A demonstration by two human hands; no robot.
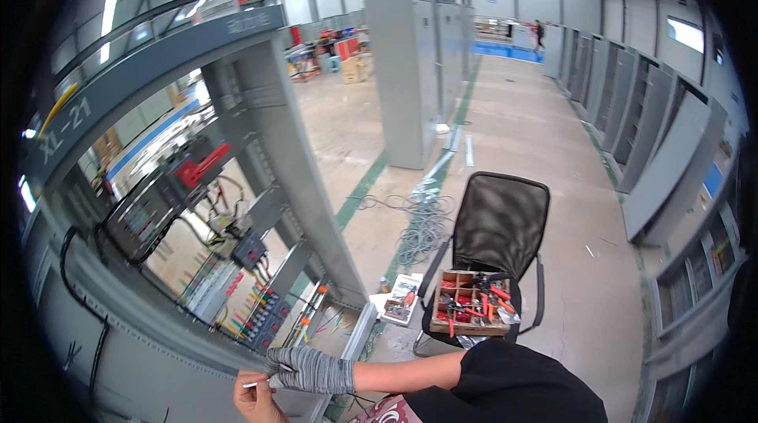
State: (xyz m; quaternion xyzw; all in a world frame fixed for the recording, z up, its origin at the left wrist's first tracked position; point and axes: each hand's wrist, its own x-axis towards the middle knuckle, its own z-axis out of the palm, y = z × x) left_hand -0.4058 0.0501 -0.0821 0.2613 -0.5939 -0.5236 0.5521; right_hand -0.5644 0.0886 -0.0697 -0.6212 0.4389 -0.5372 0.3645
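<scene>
At the lower left, my left hand (pixel 256 401) is bare, its fingers pinched on a small white piece (pixel 251 384), perhaps a strip or tube, too small to name. My right hand (pixel 294 368), in a grey knitted glove, is right beside it with fingers bent inward. What the gloved fingers hold, if anything, cannot be made out. Both hands are in front of a grey electrical cabinet frame (pixel 304 139). Just above them in the cabinet are a row of dark circuit breakers (pixel 267 319) and several coloured wires. A black device with a red handle (pixel 204 166) is mounted higher up.
A black mesh office chair (pixel 501 222) carries a wooden compartment box (pixel 471 328) with pliers and red parts. Beside it on the floor is a white tray (pixel 401 301). Loose grey cable (pixel 422 226) lies behind. Grey cabinets (pixel 407 80) stand beyond, with more along the right.
</scene>
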